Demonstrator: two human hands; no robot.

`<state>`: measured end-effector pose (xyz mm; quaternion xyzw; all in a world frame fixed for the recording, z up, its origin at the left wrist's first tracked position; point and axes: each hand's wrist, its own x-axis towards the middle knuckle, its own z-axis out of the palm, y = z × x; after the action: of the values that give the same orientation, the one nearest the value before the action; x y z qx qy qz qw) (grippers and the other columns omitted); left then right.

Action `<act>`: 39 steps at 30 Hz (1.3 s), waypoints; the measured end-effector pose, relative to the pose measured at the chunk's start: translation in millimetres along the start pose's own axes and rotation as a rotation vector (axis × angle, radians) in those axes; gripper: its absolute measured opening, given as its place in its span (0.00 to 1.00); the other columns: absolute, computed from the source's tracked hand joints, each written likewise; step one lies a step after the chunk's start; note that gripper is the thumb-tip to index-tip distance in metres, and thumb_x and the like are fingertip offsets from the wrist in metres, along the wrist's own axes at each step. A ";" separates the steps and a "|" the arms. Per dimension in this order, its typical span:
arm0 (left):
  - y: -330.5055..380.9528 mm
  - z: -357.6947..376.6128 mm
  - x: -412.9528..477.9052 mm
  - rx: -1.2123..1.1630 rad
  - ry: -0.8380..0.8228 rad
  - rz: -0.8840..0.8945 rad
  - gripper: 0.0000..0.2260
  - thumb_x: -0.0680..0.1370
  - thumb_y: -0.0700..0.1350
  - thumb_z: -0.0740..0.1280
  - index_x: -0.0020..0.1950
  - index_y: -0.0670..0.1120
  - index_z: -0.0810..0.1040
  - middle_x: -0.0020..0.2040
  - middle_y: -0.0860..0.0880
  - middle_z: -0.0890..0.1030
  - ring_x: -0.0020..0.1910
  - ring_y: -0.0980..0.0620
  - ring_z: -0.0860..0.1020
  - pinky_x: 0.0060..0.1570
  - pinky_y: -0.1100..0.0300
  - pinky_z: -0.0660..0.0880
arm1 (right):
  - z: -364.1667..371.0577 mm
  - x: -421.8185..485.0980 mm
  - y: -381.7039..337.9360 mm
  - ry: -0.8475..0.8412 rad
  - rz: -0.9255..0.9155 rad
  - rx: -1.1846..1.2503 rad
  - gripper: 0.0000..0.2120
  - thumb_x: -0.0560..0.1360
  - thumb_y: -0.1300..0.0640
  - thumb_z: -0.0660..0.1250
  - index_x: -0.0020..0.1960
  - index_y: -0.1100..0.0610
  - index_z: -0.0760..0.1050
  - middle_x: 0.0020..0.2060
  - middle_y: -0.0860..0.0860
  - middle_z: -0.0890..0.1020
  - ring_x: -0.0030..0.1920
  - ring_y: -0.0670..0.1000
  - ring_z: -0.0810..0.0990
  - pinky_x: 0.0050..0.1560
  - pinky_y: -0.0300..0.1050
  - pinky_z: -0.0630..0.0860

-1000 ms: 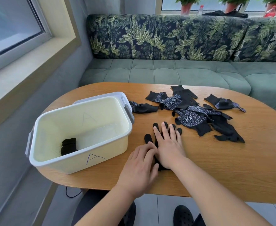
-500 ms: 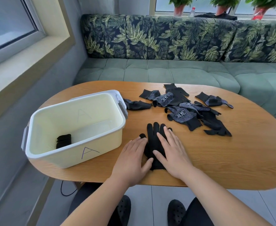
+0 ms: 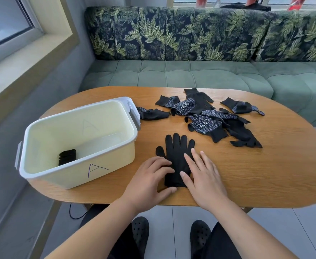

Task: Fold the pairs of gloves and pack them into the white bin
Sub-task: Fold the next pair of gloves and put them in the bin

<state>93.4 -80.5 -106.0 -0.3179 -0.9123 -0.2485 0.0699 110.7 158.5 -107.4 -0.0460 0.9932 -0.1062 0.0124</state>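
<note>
A black glove (image 3: 175, 156) lies flat on the wooden table (image 3: 265, 174), fingers pointing away from me; whether a second one lies under it I cannot tell. My left hand (image 3: 149, 182) rests on its cuff end from the left, fingers slightly curled over the cloth. My right hand (image 3: 203, 176) lies flat on its right side, fingers spread. The white bin (image 3: 75, 172), marked with an "A", stands to the left and holds one folded black bundle (image 3: 67, 156). A loose heap of black dotted gloves (image 3: 205, 118) lies further back.
A single glove (image 3: 152, 114) lies by the bin's right handle, another (image 3: 241, 107) at the far right of the heap. A green sofa (image 3: 190, 75) runs behind the table. The near table edge is just below my wrists.
Both hands have slid back toward me along the glove, uncovering its fingers. The right hand now lies beside the left at the cuff end.
</note>
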 end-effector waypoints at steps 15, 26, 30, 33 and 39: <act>-5.5 10.5 -0.6 -0.072 0.080 -0.044 0.10 0.83 0.54 0.72 0.61 0.52 0.84 0.67 0.57 0.78 0.70 0.52 0.74 0.64 0.48 0.75 | 6.0 -8.4 10.0 0.263 -0.162 0.356 0.15 0.77 0.37 0.73 0.61 0.41 0.86 0.69 0.37 0.78 0.76 0.44 0.69 0.71 0.56 0.75; 3.8 18.1 -5.6 -0.088 0.187 -0.079 0.08 0.82 0.45 0.73 0.61 0.49 0.85 0.65 0.55 0.81 0.68 0.52 0.75 0.66 0.50 0.75 | 5.9 -14.4 9.5 0.318 -0.186 0.368 0.11 0.76 0.44 0.77 0.56 0.45 0.88 0.63 0.37 0.82 0.70 0.44 0.74 0.66 0.53 0.78; 1.8 17.9 -5.9 -0.080 0.206 -0.076 0.08 0.83 0.42 0.72 0.61 0.48 0.86 0.64 0.54 0.81 0.67 0.51 0.76 0.66 0.50 0.76 | 8.7 -15.6 7.8 0.366 -0.183 0.321 0.10 0.78 0.46 0.76 0.56 0.48 0.88 0.61 0.40 0.83 0.65 0.45 0.77 0.60 0.52 0.80; 2.3 18.2 -6.2 -0.069 0.205 -0.080 0.07 0.83 0.42 0.71 0.60 0.48 0.86 0.64 0.54 0.81 0.67 0.52 0.76 0.65 0.49 0.76 | 7.9 -16.8 7.6 0.375 -0.189 0.306 0.11 0.77 0.47 0.77 0.58 0.49 0.88 0.60 0.41 0.83 0.64 0.46 0.77 0.60 0.50 0.80; 4.8 17.4 -7.3 -0.046 0.230 -0.076 0.08 0.83 0.45 0.71 0.61 0.47 0.85 0.64 0.54 0.82 0.67 0.51 0.76 0.64 0.49 0.76 | 6.5 -16.5 6.6 0.351 -0.188 0.273 0.11 0.78 0.47 0.76 0.58 0.48 0.87 0.54 0.40 0.82 0.58 0.46 0.77 0.55 0.48 0.79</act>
<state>102.7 -72.6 -121.3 -0.2541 -0.9037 -0.3065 0.1573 126.7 165.0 -114.9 -0.1172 0.9479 -0.2466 -0.1644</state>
